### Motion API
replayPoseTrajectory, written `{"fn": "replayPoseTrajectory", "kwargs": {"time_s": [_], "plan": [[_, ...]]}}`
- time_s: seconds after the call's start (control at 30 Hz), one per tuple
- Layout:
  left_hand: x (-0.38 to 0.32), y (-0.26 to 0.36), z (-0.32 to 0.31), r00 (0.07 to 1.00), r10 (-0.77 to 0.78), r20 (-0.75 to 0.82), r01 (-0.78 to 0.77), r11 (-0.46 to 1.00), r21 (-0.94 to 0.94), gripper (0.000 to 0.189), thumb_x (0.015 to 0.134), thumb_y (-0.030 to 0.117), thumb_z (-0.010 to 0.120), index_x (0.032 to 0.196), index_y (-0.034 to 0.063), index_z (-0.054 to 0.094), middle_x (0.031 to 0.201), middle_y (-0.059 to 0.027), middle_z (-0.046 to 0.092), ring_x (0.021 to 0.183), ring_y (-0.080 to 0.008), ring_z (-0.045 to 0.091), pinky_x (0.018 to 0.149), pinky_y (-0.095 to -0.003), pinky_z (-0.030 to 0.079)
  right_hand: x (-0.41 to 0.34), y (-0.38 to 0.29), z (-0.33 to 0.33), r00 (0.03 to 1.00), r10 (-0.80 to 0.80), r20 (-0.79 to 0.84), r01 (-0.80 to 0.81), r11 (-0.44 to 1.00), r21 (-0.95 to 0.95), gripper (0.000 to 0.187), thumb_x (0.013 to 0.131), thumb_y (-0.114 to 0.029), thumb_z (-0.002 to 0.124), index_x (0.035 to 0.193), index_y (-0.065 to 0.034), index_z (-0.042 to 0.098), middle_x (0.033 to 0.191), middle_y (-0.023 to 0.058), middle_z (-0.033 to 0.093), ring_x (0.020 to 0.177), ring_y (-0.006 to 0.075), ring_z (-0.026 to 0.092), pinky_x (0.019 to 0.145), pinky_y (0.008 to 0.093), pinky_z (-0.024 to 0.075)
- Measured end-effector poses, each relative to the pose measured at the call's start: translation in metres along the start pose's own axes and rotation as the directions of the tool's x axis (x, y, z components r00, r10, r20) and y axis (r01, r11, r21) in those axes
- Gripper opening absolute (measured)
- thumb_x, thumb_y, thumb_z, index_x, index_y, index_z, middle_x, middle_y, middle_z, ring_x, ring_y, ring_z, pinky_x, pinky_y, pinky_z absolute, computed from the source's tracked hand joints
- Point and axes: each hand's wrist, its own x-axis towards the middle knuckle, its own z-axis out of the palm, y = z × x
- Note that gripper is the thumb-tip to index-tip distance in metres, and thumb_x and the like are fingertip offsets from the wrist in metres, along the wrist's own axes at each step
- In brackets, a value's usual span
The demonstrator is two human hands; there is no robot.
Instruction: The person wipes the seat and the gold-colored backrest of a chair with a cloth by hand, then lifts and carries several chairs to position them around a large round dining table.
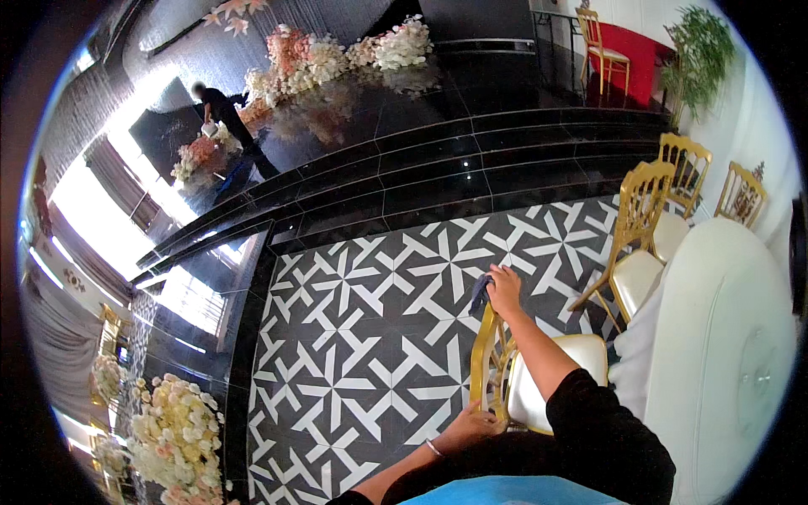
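A gold chair with a white padded seat [531, 399] stands just in front of me, its curved gold backrest [482, 360] turned toward the open floor. My left hand [470, 428], with a bracelet at the wrist, grips the near end of that backrest. At the far end of the same backrest, my right hand [505, 291] holds a dark grey-blue cloth [480, 294] that hangs over its top corner. Part of the cloth is hidden under my fingers. Right of my arm is a round table [707, 353] with a white cloth and a turntable on it.
More gold chairs [637, 221] stand beyond the table. Glossy black steps [429, 167] rise to a stage with flower arrangements [303, 63], where a person [227, 117] bends over. A raised black walkway [196, 315] and flowers [177, 429] lie left. Patterned tile [391, 322] covers the floor.
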Motion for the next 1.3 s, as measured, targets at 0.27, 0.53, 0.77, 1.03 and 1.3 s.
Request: {"fn": "replayPoseTrajectory", "kwargs": {"time_s": [0.27,0.53,0.77,1.03,1.3], "plan": [[0.006,-0.036,-0.018,0.952,0.081,0.296,0.037,0.928,-0.37,0.03,0.093,0.032,0.046,0.114,0.0158,0.061,0.12,0.0011,0.059,0.122,-0.0113,0.045,0.111,-0.0465,-0.001,-0.08,-0.053,-0.047,0.94,0.333,-0.068,-0.268,0.849,0.456,0.057,0.076,0.004,0.041,0.133,-0.0054,0.039,0.138,0.0186,0.038,0.129,0.0337,0.034,0.108,0.0349,0.0248],[0.023,-0.012,-0.073,0.866,0.102,0.49,0.168,0.863,-0.477,0.027,0.091,0.032,0.053,0.093,0.0096,0.068,0.093,-0.002,0.067,0.092,-0.0154,0.061,0.11,-0.0475,0.002,-0.257,-0.106,-0.09,0.738,0.506,0.447,-0.628,0.757,0.18,0.043,0.082,-0.014,0.051,0.122,0.0003,0.046,0.102,0.0279,0.056,0.093,0.0418,0.055,0.081,0.044,0.0433],[0.03,-0.016,-0.065,0.791,0.23,0.567,-0.074,0.955,-0.286,0.024,0.092,0.029,0.051,0.092,0.0128,0.069,0.096,-0.0009,0.068,0.095,-0.0144,0.06,0.107,-0.0487,0.008,-0.452,-0.178,-0.134,0.379,0.661,0.648,-0.65,0.689,-0.322,0.022,0.075,-0.012,0.053,0.095,-0.0078,0.062,0.085,0.0177,0.063,0.08,0.0385,0.059,0.07,0.0458,0.0457],[0.025,-0.018,-0.067,0.895,0.031,0.446,0.168,0.901,-0.399,0.025,0.093,0.02,0.051,0.092,0.0003,0.066,0.086,-0.0054,0.068,0.083,-0.0127,0.06,0.092,-0.0317,0.038,-0.683,-0.372,-0.233,0.076,0.682,-0.727,-0.991,0.132,0.021,0.042,0.069,0.003,0.049,0.108,-0.0029,0.06,0.098,0.0105,0.064,0.086,0.0238,0.06,0.078,0.035,0.0478],[0.052,-0.04,-0.04,0.908,0.314,0.278,-0.361,0.922,0.139,0.037,0.093,0.033,0.044,0.094,0.0019,0.065,0.095,-0.0144,0.064,0.083,-0.0313,0.06,0.079,-0.0382,0.045,-0.783,-0.649,-0.252,-0.507,-0.216,-0.834,-0.768,-0.326,0.551,0.044,0.085,-0.033,0.054,0.113,-0.0002,0.058,0.105,0.0176,0.06,0.092,0.026,0.057,0.083,0.0378,0.0415]]}}
